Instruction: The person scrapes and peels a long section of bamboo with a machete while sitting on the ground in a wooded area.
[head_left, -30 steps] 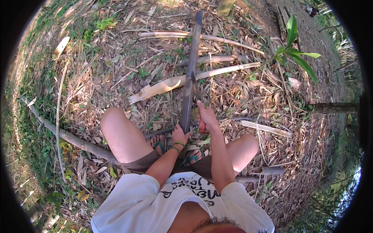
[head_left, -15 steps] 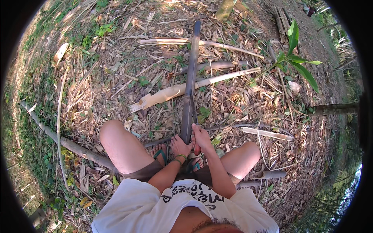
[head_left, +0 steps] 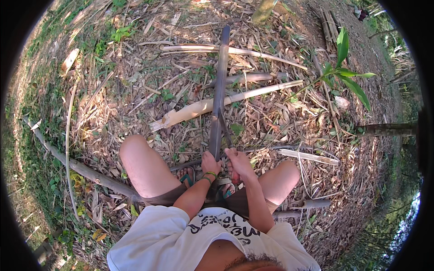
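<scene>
A long dark bamboo pole (head_left: 219,86) stretches away from between my knees toward the far ground. Its near end is gripped by my left hand (head_left: 210,164), whose fingers are closed round it; green and yellow bands circle that wrist. Just to the right, my right hand (head_left: 239,163) is closed round the reddish handle of a knife. The knife's narrow dark blade (head_left: 226,131) slants up and left, its far part lying against the pole's right side. Exactly how the edge meets the pole is too fine to tell.
Beneath the pole lie a pale split bamboo piece (head_left: 194,111) and a thin pale strip (head_left: 257,53). A grey branch (head_left: 90,172) runs along the left. To the right are a short split piece (head_left: 312,157) and a green leafy plant (head_left: 341,71). Dry leaves litter the ground.
My left hand has moved slightly up and left, and my right hand slightly down and right, so the gap between them is wider. The pole's far end has shifted a little left.
</scene>
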Demonstrator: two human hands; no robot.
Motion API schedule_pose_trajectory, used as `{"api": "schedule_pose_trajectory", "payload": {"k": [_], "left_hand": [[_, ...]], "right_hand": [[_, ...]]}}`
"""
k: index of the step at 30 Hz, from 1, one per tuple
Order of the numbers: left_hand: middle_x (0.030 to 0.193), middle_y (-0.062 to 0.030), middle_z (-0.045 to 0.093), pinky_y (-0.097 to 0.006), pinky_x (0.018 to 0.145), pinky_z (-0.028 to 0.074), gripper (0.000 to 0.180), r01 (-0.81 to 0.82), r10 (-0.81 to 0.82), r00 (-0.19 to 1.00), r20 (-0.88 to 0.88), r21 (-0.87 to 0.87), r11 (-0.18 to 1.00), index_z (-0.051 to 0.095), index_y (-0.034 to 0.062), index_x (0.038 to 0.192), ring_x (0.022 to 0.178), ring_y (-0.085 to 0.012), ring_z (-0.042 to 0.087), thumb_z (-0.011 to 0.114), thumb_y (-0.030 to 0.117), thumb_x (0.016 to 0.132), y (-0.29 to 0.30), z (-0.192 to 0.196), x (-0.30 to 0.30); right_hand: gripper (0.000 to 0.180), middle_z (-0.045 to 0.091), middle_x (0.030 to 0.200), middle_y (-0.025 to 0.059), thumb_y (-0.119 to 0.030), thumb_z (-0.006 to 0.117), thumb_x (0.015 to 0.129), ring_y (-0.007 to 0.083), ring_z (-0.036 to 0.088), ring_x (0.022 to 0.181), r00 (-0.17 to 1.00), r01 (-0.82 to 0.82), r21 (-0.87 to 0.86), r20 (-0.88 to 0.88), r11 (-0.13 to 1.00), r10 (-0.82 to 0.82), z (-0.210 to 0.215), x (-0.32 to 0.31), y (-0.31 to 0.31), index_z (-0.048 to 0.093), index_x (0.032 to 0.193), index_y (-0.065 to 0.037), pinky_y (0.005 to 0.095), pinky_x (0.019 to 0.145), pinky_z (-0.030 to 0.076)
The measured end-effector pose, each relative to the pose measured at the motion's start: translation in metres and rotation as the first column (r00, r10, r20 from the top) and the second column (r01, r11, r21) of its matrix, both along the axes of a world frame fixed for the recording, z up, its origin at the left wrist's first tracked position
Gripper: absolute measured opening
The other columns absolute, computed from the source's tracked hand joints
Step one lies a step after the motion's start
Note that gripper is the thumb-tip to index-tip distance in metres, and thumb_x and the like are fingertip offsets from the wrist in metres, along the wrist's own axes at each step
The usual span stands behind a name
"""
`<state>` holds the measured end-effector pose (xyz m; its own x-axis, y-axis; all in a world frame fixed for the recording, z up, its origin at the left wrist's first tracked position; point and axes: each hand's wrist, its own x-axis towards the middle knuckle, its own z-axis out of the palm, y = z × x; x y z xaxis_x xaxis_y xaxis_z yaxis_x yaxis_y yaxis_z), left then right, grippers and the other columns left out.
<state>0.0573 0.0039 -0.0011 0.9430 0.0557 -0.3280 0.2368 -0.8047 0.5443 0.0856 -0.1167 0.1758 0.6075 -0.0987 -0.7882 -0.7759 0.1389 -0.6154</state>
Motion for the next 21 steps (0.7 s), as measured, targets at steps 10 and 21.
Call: {"api": "schedule_pose_trajectory", "payload": {"k": [10,21], "left_hand": [[0.109,-0.0257,0.057,-0.050,0.092,0.050,0.064,-0.025,0.023,0.999,-0.047,-0.054,0.998,0.044,-0.0019,0.109,0.107,-0.0438,0.057,0.083,0.025,0.067,0.019,-0.009,0.007],[0.112,-0.0251,0.057,-0.050,0.092,0.050,0.061,-0.015,0.011,0.993,-0.122,-0.034,0.999,0.044,-0.0015,0.109,0.107,-0.0440,0.058,0.082,0.025,0.069,0.015,0.001,0.005]], "right_hand": [[0.030,0.050,0.059,-0.0009,-0.029,0.061,0.098,0.0111,0.048,0.046,0.994,-0.001,-0.033,0.106,0.999,0.004,-0.002,-0.002,0.025,0.051,0.078,-0.010,0.0279,0.044,0.042],[0.030,0.050,0.062,0.0002,-0.032,0.063,0.097,0.0118,0.049,0.046,0.996,-0.078,0.039,0.045,0.996,0.076,0.003,0.008,-0.006,0.050,0.082,-0.010,0.0281,0.045,0.044]]}}
